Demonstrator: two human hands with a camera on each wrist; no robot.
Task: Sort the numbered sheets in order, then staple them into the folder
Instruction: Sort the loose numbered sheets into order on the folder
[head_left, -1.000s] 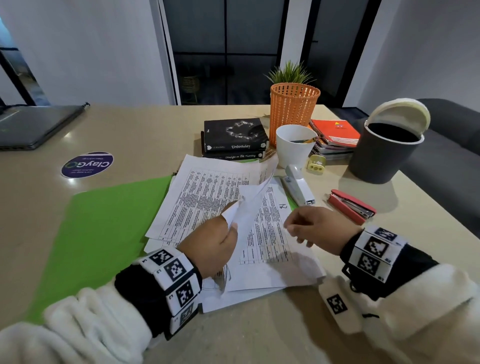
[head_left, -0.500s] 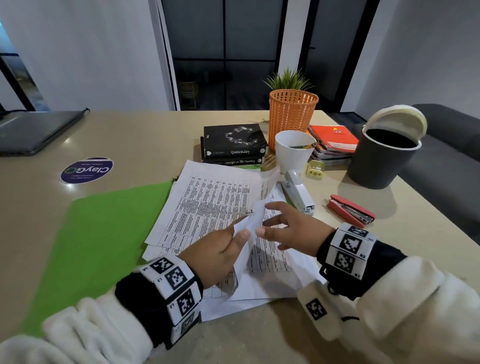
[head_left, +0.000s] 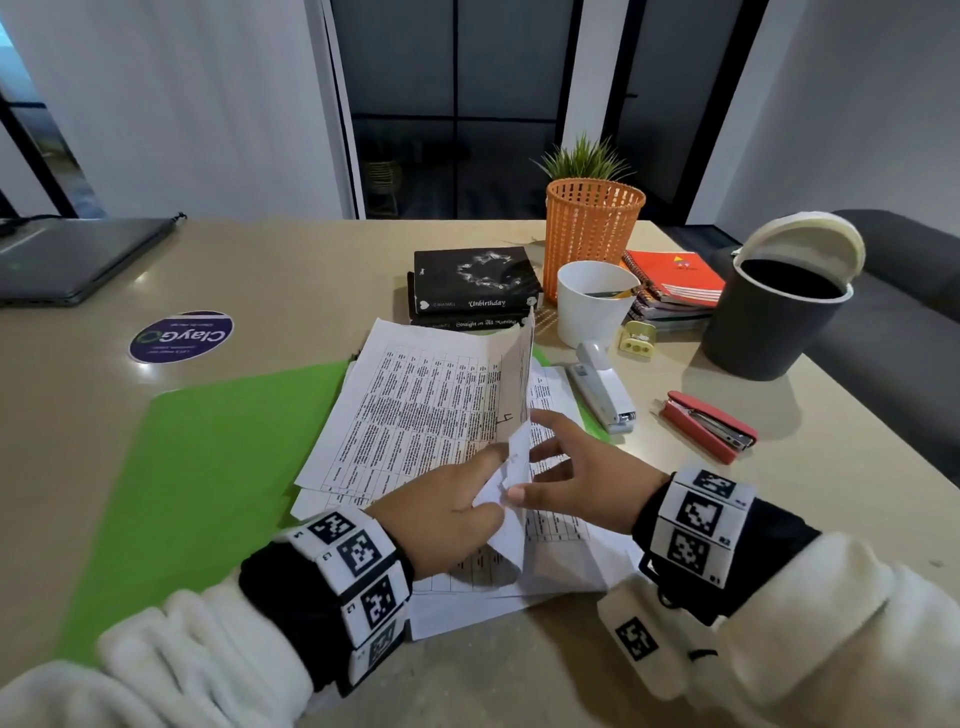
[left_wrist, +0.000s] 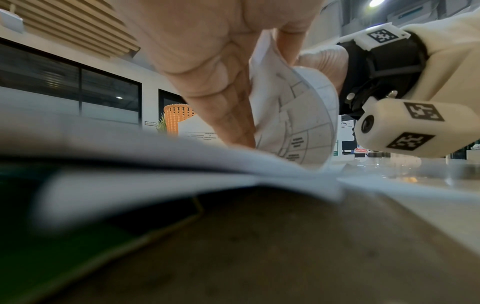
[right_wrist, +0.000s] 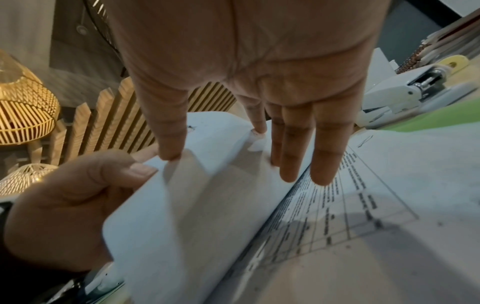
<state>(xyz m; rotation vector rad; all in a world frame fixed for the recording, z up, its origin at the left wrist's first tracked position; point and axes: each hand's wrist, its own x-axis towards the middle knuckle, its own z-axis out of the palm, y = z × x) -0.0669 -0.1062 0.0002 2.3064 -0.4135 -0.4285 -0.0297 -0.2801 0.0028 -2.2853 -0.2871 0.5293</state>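
Several printed, numbered sheets (head_left: 410, 415) lie in a loose stack across the open green folder (head_left: 208, 467). One sheet (head_left: 517, 379) stands raised on edge, with a handwritten 4 showing. My left hand (head_left: 447, 514) pinches its curled lower edge (left_wrist: 298, 115) between thumb and fingers. My right hand (head_left: 566, 478) is just to the right of it, fingers straight and spread. Its thumb (right_wrist: 168, 148) and index tip touch the raised sheet (right_wrist: 197, 205), while the other fingers hover over the sheet below. A white stapler (head_left: 602, 389) and a red stapler (head_left: 709, 426) lie to the right.
Behind the sheets are black books (head_left: 472, 286), a white cup (head_left: 595, 301), an orange basket (head_left: 592, 228), notebooks (head_left: 675, 286) and a dark bin (head_left: 774, 317). A closed laptop (head_left: 72, 260) and a round sticker (head_left: 182, 335) are at the far left.
My right hand has moved left from the table to the sheet my left hand holds. That sheet has risen from a low curl to standing on edge.
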